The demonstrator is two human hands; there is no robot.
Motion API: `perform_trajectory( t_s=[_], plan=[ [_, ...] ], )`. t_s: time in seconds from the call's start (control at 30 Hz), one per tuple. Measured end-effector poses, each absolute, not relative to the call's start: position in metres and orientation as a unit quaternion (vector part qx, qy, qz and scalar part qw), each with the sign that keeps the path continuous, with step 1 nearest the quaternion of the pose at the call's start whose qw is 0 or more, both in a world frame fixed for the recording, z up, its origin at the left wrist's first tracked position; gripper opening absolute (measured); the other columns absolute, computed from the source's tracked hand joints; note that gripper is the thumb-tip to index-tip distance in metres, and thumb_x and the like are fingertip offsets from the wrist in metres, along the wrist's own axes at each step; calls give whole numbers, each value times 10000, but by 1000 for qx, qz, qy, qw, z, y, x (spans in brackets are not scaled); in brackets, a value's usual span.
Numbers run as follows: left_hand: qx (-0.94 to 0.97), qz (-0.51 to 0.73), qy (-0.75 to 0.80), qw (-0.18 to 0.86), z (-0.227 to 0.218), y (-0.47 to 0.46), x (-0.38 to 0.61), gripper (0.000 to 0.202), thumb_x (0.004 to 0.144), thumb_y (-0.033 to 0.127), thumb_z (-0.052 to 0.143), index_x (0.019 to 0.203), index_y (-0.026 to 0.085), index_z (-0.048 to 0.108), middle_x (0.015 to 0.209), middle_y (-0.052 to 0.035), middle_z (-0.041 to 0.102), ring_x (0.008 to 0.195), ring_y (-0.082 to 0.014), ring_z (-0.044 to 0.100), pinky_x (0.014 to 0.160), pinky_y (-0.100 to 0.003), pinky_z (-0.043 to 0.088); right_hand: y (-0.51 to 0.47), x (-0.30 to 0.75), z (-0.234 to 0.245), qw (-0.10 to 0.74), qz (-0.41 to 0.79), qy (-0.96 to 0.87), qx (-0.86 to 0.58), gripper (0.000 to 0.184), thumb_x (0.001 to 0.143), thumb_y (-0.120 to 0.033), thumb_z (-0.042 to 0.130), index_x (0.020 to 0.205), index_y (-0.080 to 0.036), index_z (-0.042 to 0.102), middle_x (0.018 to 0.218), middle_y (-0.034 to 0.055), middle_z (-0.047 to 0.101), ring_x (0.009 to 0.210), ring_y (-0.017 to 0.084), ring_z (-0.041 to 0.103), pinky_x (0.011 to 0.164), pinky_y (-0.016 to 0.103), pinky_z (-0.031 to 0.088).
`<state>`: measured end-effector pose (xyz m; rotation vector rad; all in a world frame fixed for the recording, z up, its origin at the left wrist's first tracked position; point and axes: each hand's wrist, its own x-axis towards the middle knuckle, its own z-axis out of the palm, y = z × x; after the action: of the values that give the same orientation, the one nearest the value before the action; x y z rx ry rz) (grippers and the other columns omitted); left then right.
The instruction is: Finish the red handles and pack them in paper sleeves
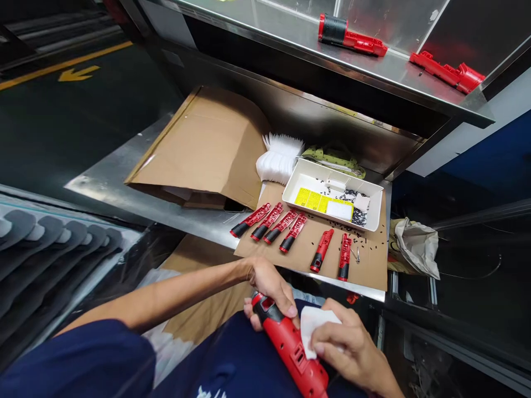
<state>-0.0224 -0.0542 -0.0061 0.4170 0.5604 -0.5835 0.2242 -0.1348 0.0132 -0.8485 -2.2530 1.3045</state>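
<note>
My left hand (269,287) grips the black-tipped end of a red plastic tool housing (290,345) that lies across my lap. Pressed against the side of that housing is a small white wipe (313,326), pinched in my right hand (352,348). On a brown cardboard sheet (373,260) ahead lie several more red housing halves with black ends, a fanned group (269,221) and two apart (332,251). A white tray (332,174) behind them holds yellow labels, a white pad and small black screws.
A folded cardboard box (203,149) lies at the left of the steel bench. White foam sheets (280,157) stand by the tray. Two red housings (352,36) (448,72) rest on the upper steel shelf. A crumpled bag (417,243) hangs at the right. Loose screws dot the cardboard.
</note>
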Motion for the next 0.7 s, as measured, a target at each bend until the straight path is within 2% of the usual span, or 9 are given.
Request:
perform_trajectory(
  t_s=[0.1, 0.17, 0.27, 0.4, 0.43, 0.5, 0.57, 0.6, 0.7],
  plan=[
    [126, -244, 350, 896, -7, -59, -24, 488, 916, 130, 485, 1401, 115, 542, 449, -42, 605, 189, -188, 428, 159, -173, 153, -135, 232, 12, 167, 505, -787, -314, 423, 981, -500, 443, 833, -231, 734, 830, 61, 630, 723, 175, 594, 654, 283, 477],
    [15, -192, 426, 884, -7, -61, -25, 534, 907, 136, 495, 1441, 141, 492, 513, -53, 646, 217, -218, 474, 159, -184, 152, -134, 247, 6, 189, 526, -751, -350, 360, 945, -496, 527, 804, -246, 744, 884, 65, 647, 753, 184, 605, 677, 288, 486],
    [-68, -128, 453, 880, -10, -61, -32, 540, 919, 160, 505, 1458, 188, 468, 634, -70, 713, 296, -243, 569, 179, -200, 220, -132, 273, -12, 320, 516, -661, -441, 347, 884, -537, 608, 768, -238, 739, 860, 66, 646, 718, 188, 590, 659, 294, 482],
    [35, -79, 407, 909, -13, -59, -48, 661, 784, 63, 686, 1400, 251, 539, 767, -45, 765, 434, -243, 660, 235, -229, 337, -130, 288, -39, 468, 548, -509, -471, 379, 768, -596, 721, 934, -256, 703, 839, 37, 622, 664, 161, 553, 573, 255, 440],
    [91, -57, 379, 919, -13, -60, -53, 664, 770, 110, 729, 1393, 252, 549, 790, -46, 766, 500, -251, 689, 274, -245, 389, -129, 288, -44, 499, 564, -472, -459, 386, 762, -587, 732, 977, -269, 685, 805, 20, 595, 639, 143, 527, 554, 238, 422],
    [227, 14, 334, 915, -16, -65, -61, 661, 791, 325, 754, 1410, 247, 535, 831, -58, 763, 645, -265, 725, 422, -290, 502, -128, 285, -49, 549, 587, -408, -434, 365, 777, -543, 735, 1024, -286, 653, 745, -11, 529, 601, 114, 463, 538, 216, 395],
    [354, 107, 359, 857, -26, -71, -64, 708, 844, 535, 644, 1464, 241, 469, 890, -75, 756, 760, -264, 727, 617, -328, 553, -126, 281, -52, 581, 596, -357, -424, 344, 793, -505, 727, 1047, -291, 635, 766, -11, 502, 600, 103, 426, 535, 211, 386],
    [419, 148, 406, 798, -34, -74, -62, 719, 873, 585, 565, 1488, 239, 430, 929, -83, 751, 805, -258, 719, 698, -340, 552, -125, 279, -52, 588, 600, -338, -423, 345, 795, -492, 727, 1061, -295, 628, 800, -2, 506, 610, 103, 424, 538, 214, 388],
    [571, 198, 587, 539, -71, -78, -43, 631, 967, 544, 339, 1514, 235, 384, 1139, -111, 703, 1021, -250, 655, 892, -356, 509, -122, 270, -53, 598, 620, -291, -417, 389, 801, -500, 721, 1132, -333, 602, 881, 14, 510, 631, 104, 423, 557, 229, 399]
  ],
)
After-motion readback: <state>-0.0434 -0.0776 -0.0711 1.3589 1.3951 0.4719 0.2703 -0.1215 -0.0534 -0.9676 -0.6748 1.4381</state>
